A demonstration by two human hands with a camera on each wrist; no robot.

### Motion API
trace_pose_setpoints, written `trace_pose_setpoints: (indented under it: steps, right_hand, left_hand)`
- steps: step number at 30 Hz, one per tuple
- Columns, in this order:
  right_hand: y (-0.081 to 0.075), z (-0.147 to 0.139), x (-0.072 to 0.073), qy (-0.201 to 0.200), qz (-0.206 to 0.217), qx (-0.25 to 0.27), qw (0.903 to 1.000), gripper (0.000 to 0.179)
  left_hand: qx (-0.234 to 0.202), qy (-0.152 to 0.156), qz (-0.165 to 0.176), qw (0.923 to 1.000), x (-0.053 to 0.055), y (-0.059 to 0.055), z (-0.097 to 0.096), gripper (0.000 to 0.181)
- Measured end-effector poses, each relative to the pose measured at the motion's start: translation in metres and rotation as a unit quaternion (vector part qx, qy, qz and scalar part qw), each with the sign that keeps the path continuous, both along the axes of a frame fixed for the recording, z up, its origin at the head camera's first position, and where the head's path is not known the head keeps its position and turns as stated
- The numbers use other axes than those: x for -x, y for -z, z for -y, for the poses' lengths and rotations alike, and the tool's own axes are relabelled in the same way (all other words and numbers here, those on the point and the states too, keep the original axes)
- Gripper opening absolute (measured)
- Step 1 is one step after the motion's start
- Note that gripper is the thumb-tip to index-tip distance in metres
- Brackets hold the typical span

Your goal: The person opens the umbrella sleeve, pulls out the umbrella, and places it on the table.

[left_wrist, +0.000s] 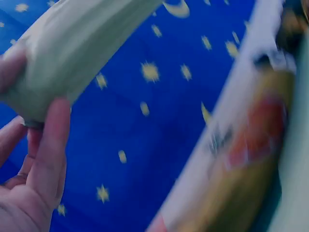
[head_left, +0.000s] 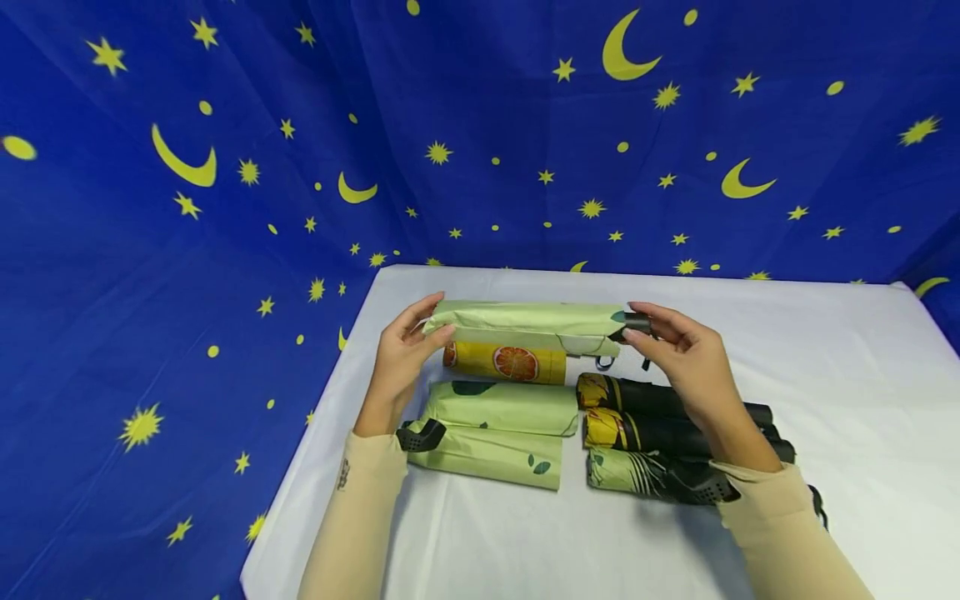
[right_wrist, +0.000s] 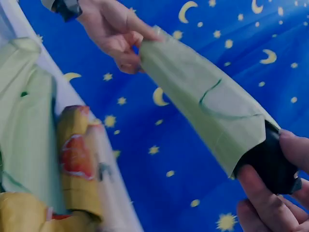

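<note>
Tabletop (head_left: 555, 550), white, nearest. On it at right: striped roll (head_left: 626, 473), green end leftward, then two black rolls (head_left: 663, 433) with yellow ends, lying side by side. At left: two pale green sleeves (head_left: 487, 457), flat, next to each other.

Past these, both hands are up. Right hand (head_left: 693, 358) grips a dark end (head_left: 637, 324) between thumb and fingers; left hand (head_left: 393, 362) pinches the opposite, cloth end of the pale green cover (head_left: 525, 318). Cover is in the air over the far part of the tabletop, blocking some of the orange-print roll (head_left: 506, 363) in the head view.

Risk — the hands hold different pieces, so pulling apart could slide the dark piece out of the cloth; a weak pinch at either end could let it tip and drop on that roll.

Long axis runs left to right, close to level, about parallel to the table's far edge; dark end points to the person's right.

Farthest: blue curtain (head_left: 480, 92), yellow stars and moons.
</note>
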State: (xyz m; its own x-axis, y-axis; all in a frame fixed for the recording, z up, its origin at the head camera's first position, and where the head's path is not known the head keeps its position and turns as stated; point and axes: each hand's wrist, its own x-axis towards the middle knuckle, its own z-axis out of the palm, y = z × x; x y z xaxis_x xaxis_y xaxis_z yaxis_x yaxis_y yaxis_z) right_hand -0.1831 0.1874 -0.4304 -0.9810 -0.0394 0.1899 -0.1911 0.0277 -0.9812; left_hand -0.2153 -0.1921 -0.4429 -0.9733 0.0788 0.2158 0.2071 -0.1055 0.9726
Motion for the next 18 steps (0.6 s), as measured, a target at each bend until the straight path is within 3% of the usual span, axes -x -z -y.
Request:
trace_pose_setpoints:
  steps: [3, 8, 13, 18]
  right_hand:
    - [-0.013, -0.008, -0.007, -0.053, -0.027, 0.047, 0.9971, 0.041]
    - [-0.023, -0.017, -0.022, -0.101, -0.048, 0.101, 0.9886, 0.04]
    - [-0.027, -0.023, -0.034, -0.098, -0.061, 0.094, 0.9889, 0.041]
    - [-0.028, -0.029, -0.045, -0.088, -0.06, 0.056, 0.9928, 0.041]
  left_hand:
    - [-0.061, 0.057, -0.004, 0.9965, -0.006, -0.013, -0.004, 0.045]
    - [-0.092, 0.109, -0.034, 0.9892, -0.015, -0.027, -0.008, 0.045]
    - [-0.058, 0.149, -0.057, 0.9855, -0.026, -0.035, -0.01, 0.048]
    - [0.007, 0.163, -0.038, 0.9859, -0.039, -0.042, -0.013, 0.052]
